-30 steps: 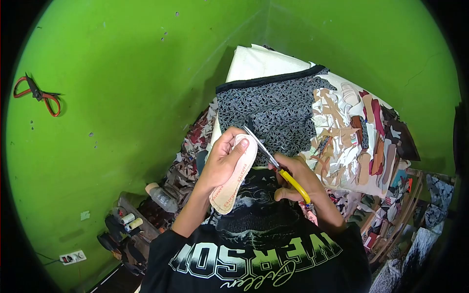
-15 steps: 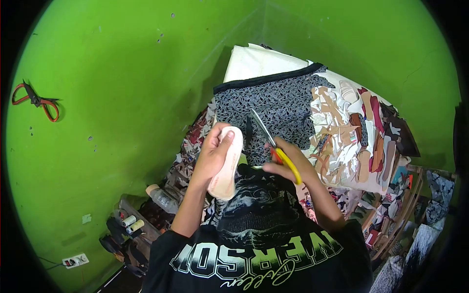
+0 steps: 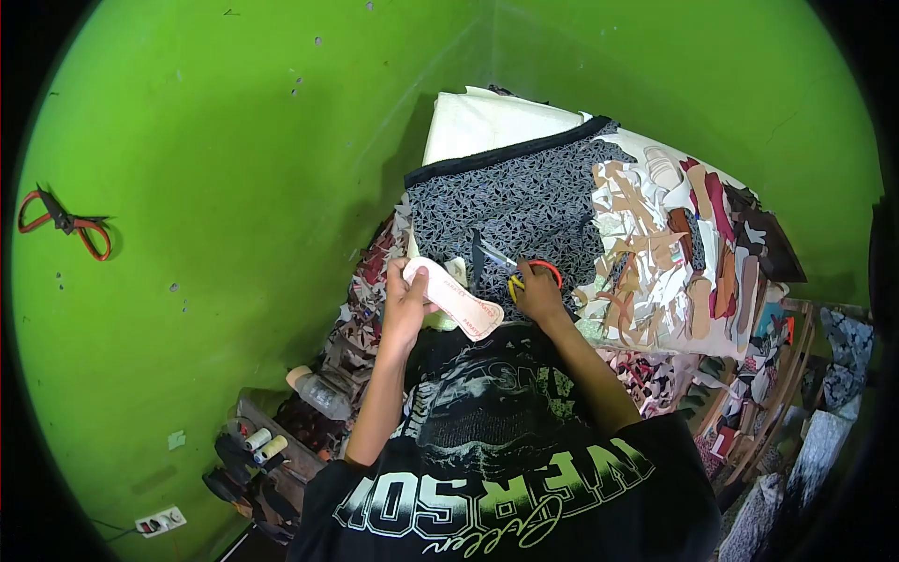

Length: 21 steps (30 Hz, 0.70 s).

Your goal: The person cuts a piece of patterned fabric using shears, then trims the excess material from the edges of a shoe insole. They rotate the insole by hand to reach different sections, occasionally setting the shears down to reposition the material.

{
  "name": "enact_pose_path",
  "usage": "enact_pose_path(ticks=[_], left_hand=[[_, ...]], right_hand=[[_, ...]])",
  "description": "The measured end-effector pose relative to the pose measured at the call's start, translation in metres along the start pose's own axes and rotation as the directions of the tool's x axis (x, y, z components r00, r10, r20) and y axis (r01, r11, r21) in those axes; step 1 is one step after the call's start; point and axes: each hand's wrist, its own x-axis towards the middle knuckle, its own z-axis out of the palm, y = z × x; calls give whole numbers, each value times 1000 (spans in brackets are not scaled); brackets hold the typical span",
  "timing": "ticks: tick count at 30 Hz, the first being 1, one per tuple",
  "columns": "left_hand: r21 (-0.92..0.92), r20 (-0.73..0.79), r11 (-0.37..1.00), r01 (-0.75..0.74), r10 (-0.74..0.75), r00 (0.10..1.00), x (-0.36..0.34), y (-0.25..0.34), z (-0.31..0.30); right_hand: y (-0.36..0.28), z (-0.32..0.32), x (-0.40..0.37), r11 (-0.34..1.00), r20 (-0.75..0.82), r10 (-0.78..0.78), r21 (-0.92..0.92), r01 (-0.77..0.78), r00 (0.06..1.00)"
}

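Observation:
My left hand (image 3: 405,298) grips a pale, shoe-sole-shaped insole (image 3: 461,302) near its upper-left end, thumb on top. Red lettering runs along the insole's face, and its other end slants down to the right. To the right, my right hand (image 3: 541,296) is closed around the scissors (image 3: 499,256), which have one red and one yellow handle. Their blades point up and left over a black-and-grey patterned cloth (image 3: 506,206), apart from the insole. A narrow dark piece (image 3: 477,258) lies on the cloth near the blade tips.
Cut scraps (image 3: 637,248) and sole-shaped pieces cover the table's right side. Another pair of red-handled cutters (image 3: 64,221) hangs on the green wall. Thread spools (image 3: 271,448) and a clear bottle (image 3: 323,395) sit low at left; a wooden rack (image 3: 782,375) stands at right.
The insole has turned from nearly upright to a slant down to the right. My right hand has moved slightly left, and the scissors have rotated so their blades lie flatter and lower.

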Motion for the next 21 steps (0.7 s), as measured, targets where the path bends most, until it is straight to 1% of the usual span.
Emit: enact_pose_path(ticks=[3,4,5,6,7,8,9,10,13,14,17,18,19,21], left_hand=[[-127,-3,991,51,-52,999,5,-12,-4],[-206,3,977,49,-49,999,7,-16,-3],[-283,9,958,47,-47,999,7,-20,0],[-358,17,933,45,-42,999,6,-21,3],[-380,51,923,69,-54,997,4,-19,7],[-400,87,911,95,-65,994,1,-18,11],[-421,122,899,121,-77,990,-3,-18,15],[-439,159,886,151,-89,983,-5,-23,15],[-392,225,902,182,-98,969,-17,-28,18],[-373,265,908,193,-95,959,-22,-28,14],[-323,397,922,213,-73,915,-32,-27,10],[-224,464,949,221,-96,881,-31,-28,7],[-171,564,951,259,-121,817,-32,-27,2],[-97,673,950,297,-157,722,-34,-29,2]], right_hand=[[-13,-22,-18,987,0,-95,129,94,996],[-32,-49,-24,949,122,-178,282,138,976],[-41,-57,-28,879,229,-213,470,83,950],[-51,-62,-34,683,318,-200,723,-101,927],[-61,-66,-39,401,395,-218,870,-287,892],[-71,-67,-42,194,388,-137,913,-360,911],[-82,-66,-44,-27,395,-57,917,-397,917],[-91,-67,-46,-249,414,19,883,-397,910],[-111,-76,-41,-378,268,207,909,-175,941],[-110,-71,-41,-370,174,231,926,-79,957],[-119,-83,-49,-361,8,277,927,96,961],[-122,-84,-54,-281,-35,321,951,131,947],[-123,-86,-57,-175,-64,306,977,122,950],[-125,-90,-67,36,-106,271,994,100,957]])
